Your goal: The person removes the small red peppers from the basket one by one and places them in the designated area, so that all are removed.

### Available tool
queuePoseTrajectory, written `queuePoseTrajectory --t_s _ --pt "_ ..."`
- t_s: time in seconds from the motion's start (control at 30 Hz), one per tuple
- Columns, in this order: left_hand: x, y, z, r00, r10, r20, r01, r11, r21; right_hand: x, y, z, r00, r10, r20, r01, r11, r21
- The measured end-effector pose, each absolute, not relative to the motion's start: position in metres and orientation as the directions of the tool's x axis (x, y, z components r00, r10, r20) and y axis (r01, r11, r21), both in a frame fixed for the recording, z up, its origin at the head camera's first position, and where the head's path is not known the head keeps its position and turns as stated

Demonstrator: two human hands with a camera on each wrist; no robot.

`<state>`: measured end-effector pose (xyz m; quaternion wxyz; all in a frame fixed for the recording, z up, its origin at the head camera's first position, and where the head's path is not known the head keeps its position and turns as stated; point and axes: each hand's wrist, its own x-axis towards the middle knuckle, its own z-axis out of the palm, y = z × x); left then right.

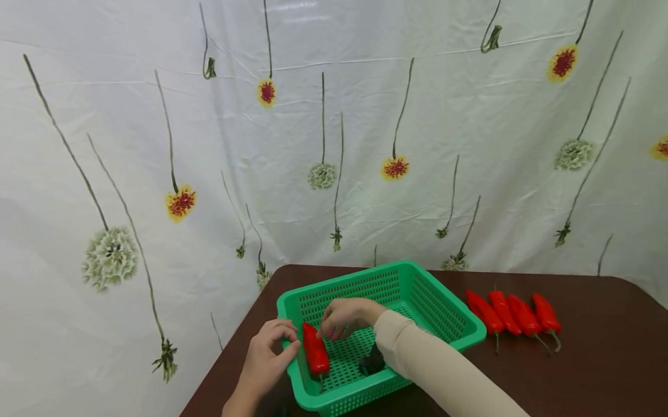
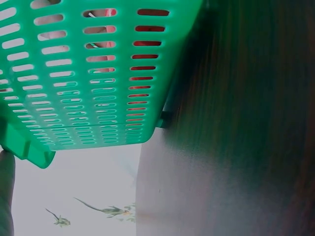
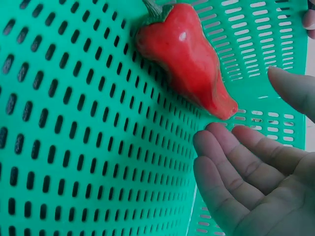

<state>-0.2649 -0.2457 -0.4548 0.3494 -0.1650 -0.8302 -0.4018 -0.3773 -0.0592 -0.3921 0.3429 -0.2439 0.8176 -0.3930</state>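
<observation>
A green perforated plastic basket [image 1: 471, 337] stands on a dark table. Inside it, along the left wall, lies one red pepper [image 1: 316, 354], its stem pointing toward the near side. My left hand [image 1: 267, 357] holds the basket's left rim, thumb and fingers bent at the edge. Over the basket's inside is my right hand [image 1: 345, 318], close to the pepper's far tip. In the right wrist view the right hand's fingers [image 3: 236, 167] are loosely bent, thumb apart, holding nothing; the red pepper [image 3: 184, 56] lies just beyond the fingertips.
Several red peppers [image 1: 523, 315] lie side by side on the table [image 1: 608, 358] to the basket's right. A dark wrist device [image 1: 372, 361] sits under the right forearm. A white flower-printed curtain [image 1: 369, 232] hangs behind the table.
</observation>
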Motion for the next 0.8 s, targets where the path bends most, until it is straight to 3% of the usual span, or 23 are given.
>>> queuePoseTrajectory --t_s 0.8 --pt "-0.265 -0.243 -0.453 -0.697 -0.011 0.717 0.558 0.620 0.552 -0.376 -0.066 -0.403 -0.627 -0.656 -0.420 -0.098 0.602 -0.792"
